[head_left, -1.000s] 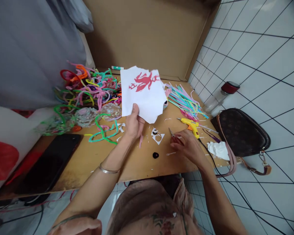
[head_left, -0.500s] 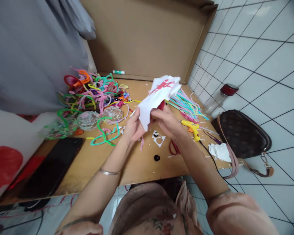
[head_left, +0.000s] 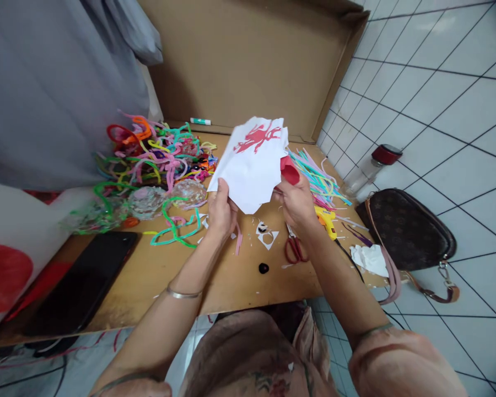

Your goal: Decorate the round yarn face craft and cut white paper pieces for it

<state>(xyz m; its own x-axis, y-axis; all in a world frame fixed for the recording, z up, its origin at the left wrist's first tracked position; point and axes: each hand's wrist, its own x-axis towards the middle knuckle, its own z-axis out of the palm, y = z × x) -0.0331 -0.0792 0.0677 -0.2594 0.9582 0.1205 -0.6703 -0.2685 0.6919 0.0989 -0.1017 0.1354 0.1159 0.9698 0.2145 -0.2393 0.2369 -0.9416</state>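
Both my hands hold up a white paper sheet (head_left: 254, 165) with a red print near its top, above a wooden table (head_left: 157, 270). My left hand (head_left: 222, 212) pinches its lower left edge. On the sheet's right edge my right hand (head_left: 295, 201) is closed, with a red piece (head_left: 290, 170) showing above the fingers. Red-handled scissors (head_left: 294, 246) lie on the table just below my right hand. Small white paper offcuts (head_left: 267, 234) and a black bead (head_left: 263, 268) lie under the sheet.
A tangled heap of coloured pipe cleaners (head_left: 157, 154) fills the left back; straight ones (head_left: 316, 176) lie at the right. A yellow glue gun (head_left: 325, 219), a brown bag (head_left: 405, 229), a red-capped jar (head_left: 374, 162), a black phone (head_left: 85, 278) and a cardboard wall (head_left: 248, 60) surround the spot.
My right hand left the scissors on the table and rose to the sheet's right edge. The sheet was folded over between both hands, then spread out flat again.
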